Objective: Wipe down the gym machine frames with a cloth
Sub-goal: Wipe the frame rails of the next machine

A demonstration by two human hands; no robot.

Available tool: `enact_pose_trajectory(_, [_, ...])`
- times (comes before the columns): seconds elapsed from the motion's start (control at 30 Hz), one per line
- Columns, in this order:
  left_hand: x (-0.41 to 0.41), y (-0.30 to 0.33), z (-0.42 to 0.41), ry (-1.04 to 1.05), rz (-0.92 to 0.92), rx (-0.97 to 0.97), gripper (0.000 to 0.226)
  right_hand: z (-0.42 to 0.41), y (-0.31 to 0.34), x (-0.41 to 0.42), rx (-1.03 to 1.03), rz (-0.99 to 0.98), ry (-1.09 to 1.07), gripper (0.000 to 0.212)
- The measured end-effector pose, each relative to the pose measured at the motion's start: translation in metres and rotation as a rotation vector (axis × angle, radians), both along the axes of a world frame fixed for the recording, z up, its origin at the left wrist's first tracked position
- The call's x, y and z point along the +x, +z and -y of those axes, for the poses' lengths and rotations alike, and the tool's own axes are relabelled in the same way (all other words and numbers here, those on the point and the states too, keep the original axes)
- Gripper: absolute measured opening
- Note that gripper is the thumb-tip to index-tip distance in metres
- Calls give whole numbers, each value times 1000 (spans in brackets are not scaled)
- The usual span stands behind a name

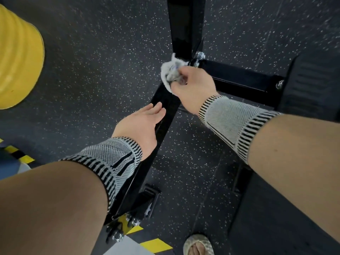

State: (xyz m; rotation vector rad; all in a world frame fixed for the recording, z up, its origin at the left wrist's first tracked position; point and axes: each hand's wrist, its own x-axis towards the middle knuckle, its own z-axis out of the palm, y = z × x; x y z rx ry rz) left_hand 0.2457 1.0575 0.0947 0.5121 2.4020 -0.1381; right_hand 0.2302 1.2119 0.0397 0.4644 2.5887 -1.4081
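At the far left edge of the frame stands a ribbed yellow cylinder (pixel 17 57) on the speckled black floor (pixel 103 57). Left of centre, the left hand (pixel 141 124) lies flat, fingers straight and together, on a black frame bar (pixel 165 105) whose long axis slants from the lower left up toward the centre. At its upper end, the right hand (pixel 195 83) is curled tight around a crumpled grey cloth (pixel 171 69), which bulges out beyond the fingers to the upper left and presses against the joint where another bar (pixel 185 21) runs to the top edge. Bolts (pixel 199 57) sit just right of the cloth. A crossbar (pixel 239 78) leads right to a dark ribbed pad (pixel 312 81). Both wrists wear striped grey bands (pixel 230 124).
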Motion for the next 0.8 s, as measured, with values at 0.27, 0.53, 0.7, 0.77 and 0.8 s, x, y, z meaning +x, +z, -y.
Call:
enact_pose_trajectory(0.27, [99, 16, -7, 55, -63, -163, 72, 24, 20, 1, 566, -29, 600, 32])
enact_pose_trajectory(0.53, [163, 42, 30, 90, 29, -197, 64, 72, 42, 59, 457, -25, 805, 37])
enact_pose_trajectory(0.7, [177, 51, 38, 76, 61, -201, 60, 100, 59, 90, 467, -87, 981, 34])
enact_pose_trajectory(0.77, [183, 55, 38, 78, 69, -201, 59, 103, 64, 96, 437, -96, 1047, 34])
enact_pose_trajectory(0.8, [186, 57, 39, 76, 67, -199, 58, 102, 66, 99, 414, -77, 1079, 34])
